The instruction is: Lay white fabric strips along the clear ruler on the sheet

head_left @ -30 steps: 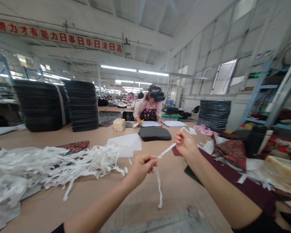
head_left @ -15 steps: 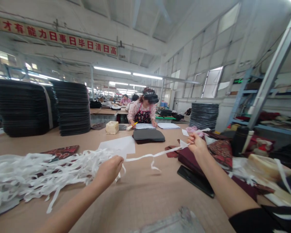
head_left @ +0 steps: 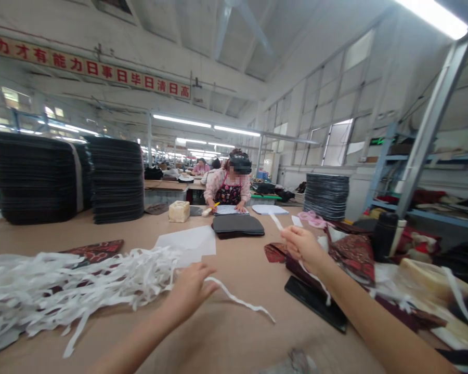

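My left hand (head_left: pixel 193 291) hovers at the right edge of a tangled heap of white fabric strips (head_left: pixel 101 285). Its fingers and thumb are apart. One loose strip (head_left: pixel 242 299) runs from the gap beside the thumb to the right across the table; its start is partly hidden by the hand. My right hand (head_left: pixel 306 249) is closed in a pinch on another white strip (head_left: pixel 276 222). One end sticks up beyond the fingers, and the other hangs below the hand, near a dark phone (head_left: pixel 315 301) and folded maroon cloth.
Ahead lie dark shaped pads (head_left: pixel 237 225), white paper (head_left: pixel 191 244) and a yellowish block (head_left: pixel 179 211). Tall black stacks (head_left: pixel 117 179) stand at left, another (head_left: pixel 326 195) at right. Patterned red fabric (head_left: pixel 351 249) and a black bottle (head_left: pixel 385 236) crowd the right. A co-worker (head_left: pixel 228 182) works opposite.
The strip stretched between my hands has come away from my left hand, whose fingers have spread. My right hand has moved left and slightly down, still holding a strip.
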Tool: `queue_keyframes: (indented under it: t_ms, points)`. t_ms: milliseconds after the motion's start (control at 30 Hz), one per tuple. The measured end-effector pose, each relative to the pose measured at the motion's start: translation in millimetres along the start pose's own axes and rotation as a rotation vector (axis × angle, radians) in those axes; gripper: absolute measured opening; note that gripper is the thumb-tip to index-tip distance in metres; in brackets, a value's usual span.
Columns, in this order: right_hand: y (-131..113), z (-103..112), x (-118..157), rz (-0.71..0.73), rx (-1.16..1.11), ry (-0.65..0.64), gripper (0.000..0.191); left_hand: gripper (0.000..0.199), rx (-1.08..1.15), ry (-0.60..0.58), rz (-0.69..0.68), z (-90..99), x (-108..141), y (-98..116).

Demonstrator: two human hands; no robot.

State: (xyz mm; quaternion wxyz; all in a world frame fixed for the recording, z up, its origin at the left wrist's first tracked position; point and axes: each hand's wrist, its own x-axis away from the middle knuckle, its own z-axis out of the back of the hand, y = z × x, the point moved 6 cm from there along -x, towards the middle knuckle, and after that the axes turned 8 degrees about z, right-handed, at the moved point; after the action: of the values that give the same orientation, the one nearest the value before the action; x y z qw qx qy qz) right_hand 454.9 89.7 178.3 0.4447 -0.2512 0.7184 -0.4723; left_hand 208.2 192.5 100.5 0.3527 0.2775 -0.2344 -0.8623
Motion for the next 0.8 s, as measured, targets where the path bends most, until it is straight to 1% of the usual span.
queue_keyframes:
  t_ms: [33,67,100,133,167,233,267,333,433,533,600,633,667,733,767,800]
  points:
    - [4,-17,12,-0.019,0.034,-0.067,0.026,0.032,0.251,-0.114,0.041,-8.3,4,10]
    - [8,-33,25,-0.036,0.091,-0.141,0.026,0.037,0.334,-0.170,0.057,-14.2,8,22]
    - [12,-48,37,-0.046,0.171,-0.220,0.027,0.041,0.382,-0.194,0.070,-18.0,12,33]
    - [15,-61,49,-0.049,0.256,-0.295,0.029,0.045,0.466,-0.216,0.079,-20.4,16,43]
    - [17,-72,60,-0.049,0.335,-0.365,0.030,0.046,0.663,-0.218,0.101,-20.1,19,50]
    - [21,-88,78,-0.060,0.424,-0.472,0.033,0.042,0.942,-0.154,0.147,-14.0,26,57]
    - [23,-93,85,-0.084,0.436,-0.513,0.035,0.040,1.043,-0.117,0.178,-10.3,30,57]
    - [27,-97,97,-0.160,0.435,-0.574,0.039,0.040,1.127,-0.074,0.235,-4.2,36,52]
    - [33,-93,106,-0.266,0.446,-0.615,0.046,0.037,1.187,-0.084,0.286,1.5,44,42]
    - [34,-90,112,-0.326,0.431,-0.680,0.051,0.036,1.281,-0.083,0.313,5.3,47,35]
    - [29,-94,115,-0.323,0.347,-0.686,0.048,0.037,1.336,-0.098,0.280,4.8,50,39]
    - [24,-97,116,-0.296,0.275,-0.654,0.045,0.040,1.355,-0.136,0.234,2.7,52,45]
    - [18,-101,115,-0.258,0.187,-0.604,0.040,0.044,1.365,-0.202,0.174,-1.2,55,54]
    - [4,-107,113,-0.180,0.002,-0.490,0.031,0.054,1.366,-0.403,0.058,-13.7,66,77]
    - [-1,-110,112,-0.148,-0.078,-0.439,0.027,0.057,1.361,-0.513,0.030,-21.2,73,87]
    - [-6,-112,111,-0.124,-0.144,-0.397,0.024,0.055,1.357,-0.601,0.037,-28.2,80,94]
